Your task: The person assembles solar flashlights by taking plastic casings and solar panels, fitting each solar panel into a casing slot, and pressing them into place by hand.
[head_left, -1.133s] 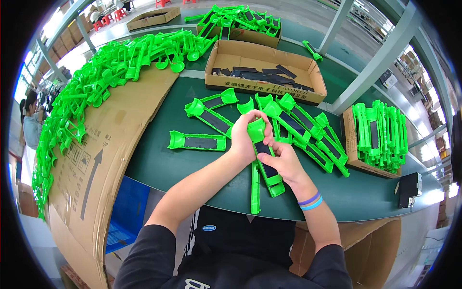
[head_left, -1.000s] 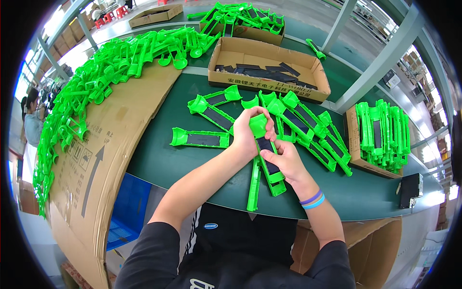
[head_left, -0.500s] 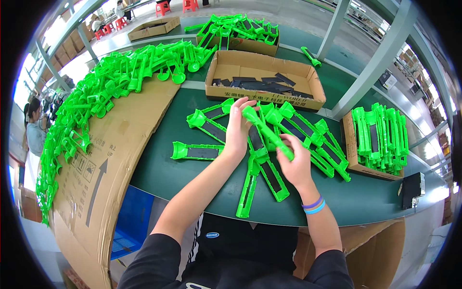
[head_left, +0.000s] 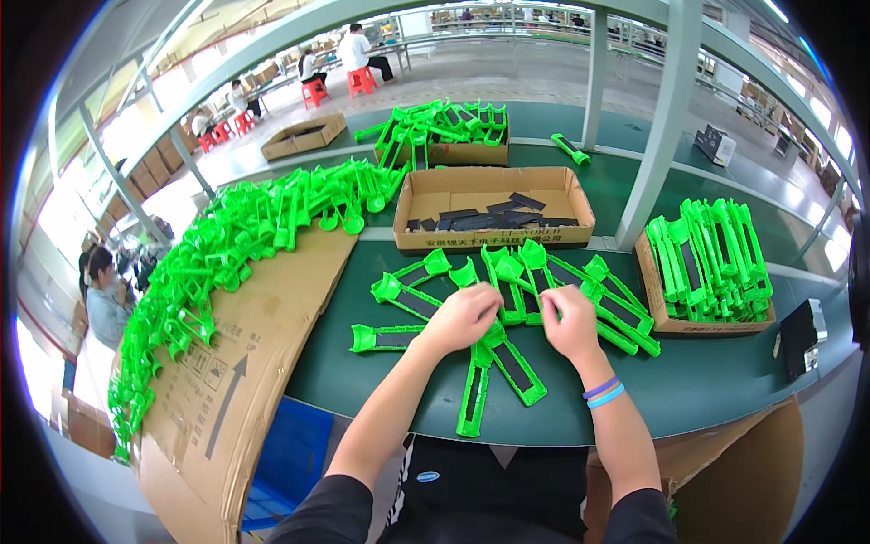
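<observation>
hands [head_left: 466,317] over black-lined green parts [head_left: 518,370]

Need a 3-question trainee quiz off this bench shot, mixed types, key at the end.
1. True or false: green trough-shaped plastic parts show in the gap between the left hand and the right hand.

2. Which wrist wears the purple wristband and the light-blue wristband?
A) Left
B) Right
C) One on each

3. In a few words: what does the shallow cardboard box beyond the hands hold?

Key
1. True.
2. B.
3. Flat black strips, lying loose.
</observation>
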Motion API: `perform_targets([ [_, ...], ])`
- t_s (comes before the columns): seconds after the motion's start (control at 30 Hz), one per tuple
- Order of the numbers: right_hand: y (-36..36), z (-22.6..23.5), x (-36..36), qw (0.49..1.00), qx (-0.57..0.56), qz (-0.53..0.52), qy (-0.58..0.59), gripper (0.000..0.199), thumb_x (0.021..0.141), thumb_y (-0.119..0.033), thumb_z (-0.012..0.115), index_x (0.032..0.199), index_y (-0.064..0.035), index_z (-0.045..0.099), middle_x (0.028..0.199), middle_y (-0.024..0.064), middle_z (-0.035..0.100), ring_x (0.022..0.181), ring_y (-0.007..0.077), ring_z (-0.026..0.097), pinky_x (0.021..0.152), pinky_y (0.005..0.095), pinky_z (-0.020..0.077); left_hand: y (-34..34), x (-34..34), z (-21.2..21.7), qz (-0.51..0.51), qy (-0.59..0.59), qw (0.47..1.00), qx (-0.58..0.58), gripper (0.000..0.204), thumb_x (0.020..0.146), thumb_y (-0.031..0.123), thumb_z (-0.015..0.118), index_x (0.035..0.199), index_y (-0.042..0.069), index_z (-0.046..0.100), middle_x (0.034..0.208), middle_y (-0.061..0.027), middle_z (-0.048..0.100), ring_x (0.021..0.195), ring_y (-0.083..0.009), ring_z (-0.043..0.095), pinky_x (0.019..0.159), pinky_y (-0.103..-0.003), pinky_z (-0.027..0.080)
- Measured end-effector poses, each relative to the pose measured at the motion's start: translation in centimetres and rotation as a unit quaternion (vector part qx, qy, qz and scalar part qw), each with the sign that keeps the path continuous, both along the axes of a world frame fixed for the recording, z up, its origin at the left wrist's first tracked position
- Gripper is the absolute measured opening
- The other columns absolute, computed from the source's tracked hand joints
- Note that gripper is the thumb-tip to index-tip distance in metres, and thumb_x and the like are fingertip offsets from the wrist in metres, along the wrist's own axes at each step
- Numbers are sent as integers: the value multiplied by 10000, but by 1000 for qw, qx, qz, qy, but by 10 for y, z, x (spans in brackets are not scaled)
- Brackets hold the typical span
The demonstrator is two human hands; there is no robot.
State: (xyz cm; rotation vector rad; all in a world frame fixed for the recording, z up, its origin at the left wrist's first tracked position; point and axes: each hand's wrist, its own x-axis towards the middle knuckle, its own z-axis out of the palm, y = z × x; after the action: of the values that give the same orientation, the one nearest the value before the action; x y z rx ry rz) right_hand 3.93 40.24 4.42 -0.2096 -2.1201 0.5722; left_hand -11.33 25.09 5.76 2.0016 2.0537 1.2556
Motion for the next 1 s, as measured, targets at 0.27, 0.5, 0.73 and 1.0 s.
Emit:
perform_targets([
  [0.27,-19,-9,-3,985,44,134,-100,87,762,-130,587,741,-49,609,694,113,608,645,290,589,578,384,472,-32,-103,33,153,140,978,-23,68,772,31,533,818,15,580,811,-123,610,803,-297,597,722,-365,466],
  [0.5,-23,-11,-8,989,21,143,-37,24,739,-75,601,745,-54,592,665,91,593,640,274,586,572,379,455,54,-208,14,218,67,962,-147,236,730,195,638,884,16,644,870,-153,646,804,-268,628,730,-342,486],
  [0.73,0,-14,-15,996,74,17,38,47,711,-51,617,715,-60,570,624,73,557,590,257,538,548,360,424,92,-219,-4,238,65,924,-291,396,640,281,763,857,-17,618,741,-144,644,647,-225,633,613,-336,497],
  [1.0,-1,-17,-16,998,54,21,35,36,716,-58,611,723,-58,576,649,79,570,627,267,553,582,363,439,77,-192,17,329,-50,941,68,112,777,122,663,831,26,641,709,-64,623,629,-126,567,614,-256,455],
])
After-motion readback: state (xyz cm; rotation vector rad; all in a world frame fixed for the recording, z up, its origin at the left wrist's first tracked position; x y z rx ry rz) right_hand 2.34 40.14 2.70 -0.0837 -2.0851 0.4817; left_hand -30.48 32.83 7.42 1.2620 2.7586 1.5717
